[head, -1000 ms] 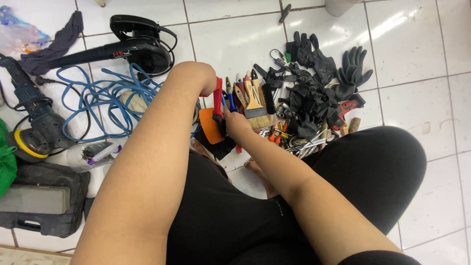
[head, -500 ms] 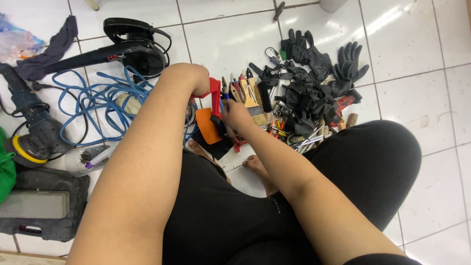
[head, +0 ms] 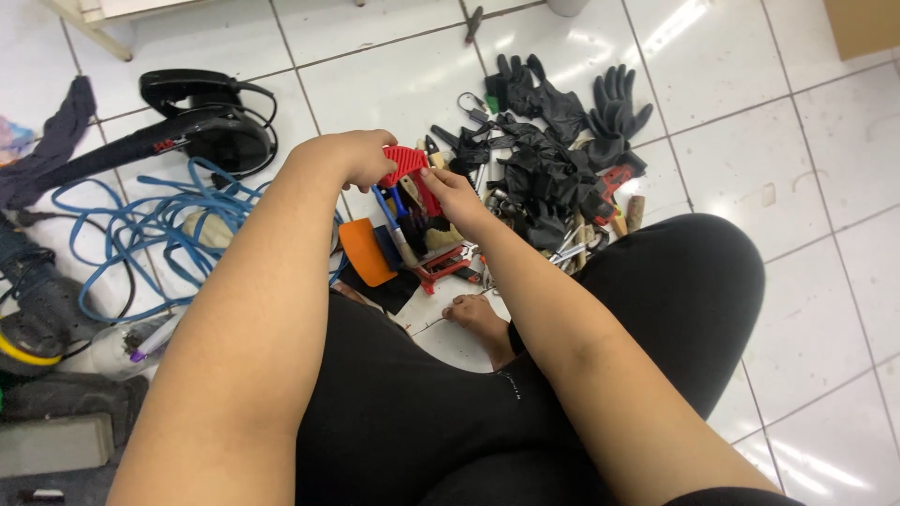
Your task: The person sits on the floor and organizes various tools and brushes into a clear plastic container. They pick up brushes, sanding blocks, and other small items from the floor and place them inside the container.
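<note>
I sit on a white tiled floor with a heap of small tools in front of me. My left hand (head: 358,156) and my right hand (head: 448,192) both grip a flat red plastic tool (head: 407,167), held just above the heap. Under it lie an orange scraper (head: 364,250), a blue-handled tool (head: 391,214) and red-handled pliers (head: 448,265). Black gloves (head: 553,150) are piled to the right of my hands.
A black blower (head: 192,129) lies at the upper left, with a coiled blue cable (head: 131,230) below it. A sander with a yellow pad (head: 28,323) sits at the left edge. My bare foot (head: 480,323) rests near the heap. A dark cloth (head: 52,150) lies far left.
The red tool has turned from upright and narrow to showing its flat face, and both hands have closed in on it. The view has shifted slightly.
</note>
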